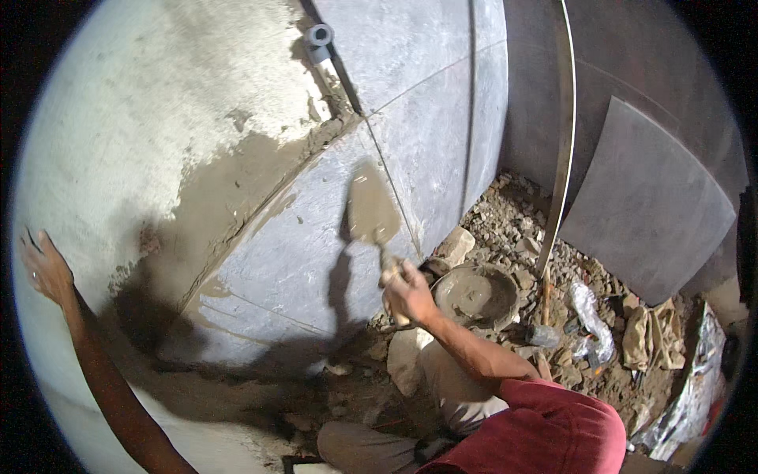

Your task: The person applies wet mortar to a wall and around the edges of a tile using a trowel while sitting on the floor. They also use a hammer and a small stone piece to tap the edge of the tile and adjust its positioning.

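Observation:
In my right hand [408, 294] is the wooden handle of a trowel [373, 204], closed in my fingers. The trowel's blade is coated with wet mortar and points up in front of a grey tile [268, 268] on the wall. Far to the left, my left hand [49, 270] is open, its fingers spread at the pale wall [103, 158]; whether it presses on the wall I cannot tell. Wet mortar [229, 186] covers the wall along the tile's upper edge. Beside my right wrist, a round mortar pan [478, 296] holds wet mix.
A grey pipe fitting [318, 35] sticks out above the tile. Rubble [513, 229] covers the ground on the right, with a hammer [543, 330], crumpled plastic [591, 320] and a cloth bag [654, 336]. A long straightedge [564, 134] and a loose tile [647, 201] lean there.

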The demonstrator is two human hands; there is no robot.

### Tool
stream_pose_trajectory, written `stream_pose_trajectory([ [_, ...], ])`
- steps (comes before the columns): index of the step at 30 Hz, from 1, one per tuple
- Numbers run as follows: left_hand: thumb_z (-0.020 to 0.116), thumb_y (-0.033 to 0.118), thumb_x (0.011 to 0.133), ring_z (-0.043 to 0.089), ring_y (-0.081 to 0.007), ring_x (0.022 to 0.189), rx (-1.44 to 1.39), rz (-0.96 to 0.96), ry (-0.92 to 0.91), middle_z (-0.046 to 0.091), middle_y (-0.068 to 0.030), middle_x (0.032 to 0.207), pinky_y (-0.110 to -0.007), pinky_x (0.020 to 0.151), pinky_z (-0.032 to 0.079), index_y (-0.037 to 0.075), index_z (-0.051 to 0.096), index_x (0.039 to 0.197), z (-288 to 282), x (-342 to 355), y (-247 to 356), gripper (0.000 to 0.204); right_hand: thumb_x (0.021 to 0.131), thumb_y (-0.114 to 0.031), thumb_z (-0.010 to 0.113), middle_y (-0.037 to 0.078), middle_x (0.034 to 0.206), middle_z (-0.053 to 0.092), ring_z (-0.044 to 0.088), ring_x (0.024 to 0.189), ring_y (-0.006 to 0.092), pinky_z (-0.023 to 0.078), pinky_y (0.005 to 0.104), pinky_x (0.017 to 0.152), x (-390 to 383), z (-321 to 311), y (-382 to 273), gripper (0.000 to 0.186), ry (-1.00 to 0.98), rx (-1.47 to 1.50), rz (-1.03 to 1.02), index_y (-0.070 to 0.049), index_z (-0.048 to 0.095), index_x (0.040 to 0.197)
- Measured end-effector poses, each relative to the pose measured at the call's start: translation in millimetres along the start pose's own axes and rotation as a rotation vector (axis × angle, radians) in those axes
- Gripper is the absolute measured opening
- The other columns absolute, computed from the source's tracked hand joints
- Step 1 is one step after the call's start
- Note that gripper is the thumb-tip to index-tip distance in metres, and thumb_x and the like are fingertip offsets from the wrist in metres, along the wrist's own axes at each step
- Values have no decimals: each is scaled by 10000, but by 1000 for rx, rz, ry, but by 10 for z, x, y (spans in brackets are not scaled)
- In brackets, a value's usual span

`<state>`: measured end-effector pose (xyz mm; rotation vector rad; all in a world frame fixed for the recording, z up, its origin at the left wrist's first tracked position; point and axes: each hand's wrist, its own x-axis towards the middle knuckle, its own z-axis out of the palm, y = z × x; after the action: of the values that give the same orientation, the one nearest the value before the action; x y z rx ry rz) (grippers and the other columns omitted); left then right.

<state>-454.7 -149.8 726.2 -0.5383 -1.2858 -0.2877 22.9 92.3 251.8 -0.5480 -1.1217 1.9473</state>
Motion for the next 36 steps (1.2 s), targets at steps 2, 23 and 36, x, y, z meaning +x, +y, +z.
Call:
stream_pose_trajectory([
  [2, 372, 489, 986, 347, -252, 1385, 26, -8, -41, 379, -60, 1508, -492, 1115, 236, 221, 385, 1463, 72, -20, 5, 547, 936, -232, 622, 94, 950, 586, 575, 738, 138, 505, 310, 609, -273, -87, 110, 512, -121, -190, -45, -26, 412, 1356],
  [23, 436, 516, 967, 346, -397, 1354, -203, 26, -229, 357, -248, 1474, -446, 1121, 276, -38, 367, 1421, -261, 228, 106, 719, 796, -212, 649, 280, 1005, 615, 612, 897, 452, 511, 502, 783, -1905, -2630, -263, 552, 295, -1343, 293, 30, 458, 1254],
  [36, 424, 398, 1009, 450, -302, 1281, -459, -286, -699, 482, -186, 1400, -361, 1084, 312, -11, 439, 1391, -1070, -339, 221, 560, 838, -201, 624, 285, 1060, 624, 628, 980, 392, 479, 418, 874, -1489, -2245, -210, 571, 405, -866, 157, 44, 416, 1310],
])
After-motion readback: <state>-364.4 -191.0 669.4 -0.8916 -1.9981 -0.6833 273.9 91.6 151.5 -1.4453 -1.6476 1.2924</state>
